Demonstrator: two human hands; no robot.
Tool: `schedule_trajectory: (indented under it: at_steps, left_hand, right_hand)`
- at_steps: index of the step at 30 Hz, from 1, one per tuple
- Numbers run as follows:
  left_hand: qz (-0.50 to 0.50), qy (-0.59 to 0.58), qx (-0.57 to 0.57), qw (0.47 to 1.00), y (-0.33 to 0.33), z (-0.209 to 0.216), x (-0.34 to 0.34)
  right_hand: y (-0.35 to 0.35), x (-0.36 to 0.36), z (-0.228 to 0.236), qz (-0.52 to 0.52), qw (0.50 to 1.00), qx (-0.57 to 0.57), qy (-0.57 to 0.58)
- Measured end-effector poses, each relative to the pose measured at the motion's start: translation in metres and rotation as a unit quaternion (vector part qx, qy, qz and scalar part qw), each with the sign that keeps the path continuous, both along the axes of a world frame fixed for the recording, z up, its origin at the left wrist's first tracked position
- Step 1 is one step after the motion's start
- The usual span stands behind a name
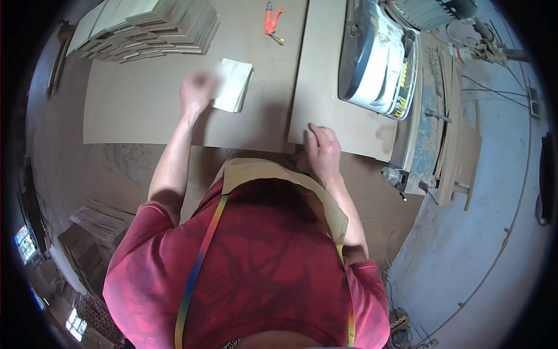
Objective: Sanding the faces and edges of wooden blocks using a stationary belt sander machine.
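My left hand (199, 88) is over the brown board on the bench, at the left side of a small stack of thin, pale wooden pieces (234, 85). Its fingers are smeared by motion, so I cannot tell whether they grip the stack. Further right, my right hand (324, 150) rests at the front edge of a second brown board (325, 110). The fingers there are loosely bent and a little apart, and nothing shows in them. Its thumb side is partly hidden.
A large stack of thin wooden sheets (145, 29) stands at the far left. Red-handled pliers (271, 22) lie at the back. On the right is a machine with a white and black housing (378, 64) and a worn metal side (430, 116). More stacked sheets (102, 224) are at lower left.
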State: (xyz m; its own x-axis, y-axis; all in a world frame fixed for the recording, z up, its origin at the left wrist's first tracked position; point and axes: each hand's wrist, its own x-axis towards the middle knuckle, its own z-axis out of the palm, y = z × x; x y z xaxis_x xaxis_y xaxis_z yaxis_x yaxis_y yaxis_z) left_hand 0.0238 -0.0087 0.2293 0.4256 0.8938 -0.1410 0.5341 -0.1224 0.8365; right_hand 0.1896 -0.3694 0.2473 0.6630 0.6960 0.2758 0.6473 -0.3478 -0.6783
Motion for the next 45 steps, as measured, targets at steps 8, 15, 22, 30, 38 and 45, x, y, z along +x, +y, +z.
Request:
schedule_trajectory:
  at_steps: [8, 15, 22, 30, 38, 45]
  left_hand:
    - [-0.098, 0.147, -0.115, 0.978, -0.004, -0.022, 0.027]
    - [-0.168, 0.033, -0.310, 0.935, 0.000, -0.062, 0.039]
    - [-0.164, -0.102, -0.357, 0.914, -0.015, -0.147, 0.022]
    - [-0.167, -0.074, -0.346, 0.920, -0.054, -0.111, 0.043]
    - [-0.116, -0.062, -0.297, 0.946, -0.065, -0.121, 0.042]
    - [-0.113, -0.066, -0.269, 0.954, -0.057, -0.088, 0.035]
  right_hand:
    - [0.109, 0.008, -0.010, 0.120, 0.975, -0.122, 0.140]
    - [0.182, 0.003, -0.063, 0.059, 0.884, -0.180, 0.427]
    - [0.180, -0.018, -0.100, 0.049, 0.911, -0.147, 0.382]
    - [0.156, 0.001, -0.107, 0.003, 0.867, -0.190, 0.461]
    - [0.155, 0.004, -0.095, 0.015, 0.871, -0.186, 0.454]
    - [0.155, 0.007, -0.089, 0.047, 0.868, -0.157, 0.468]
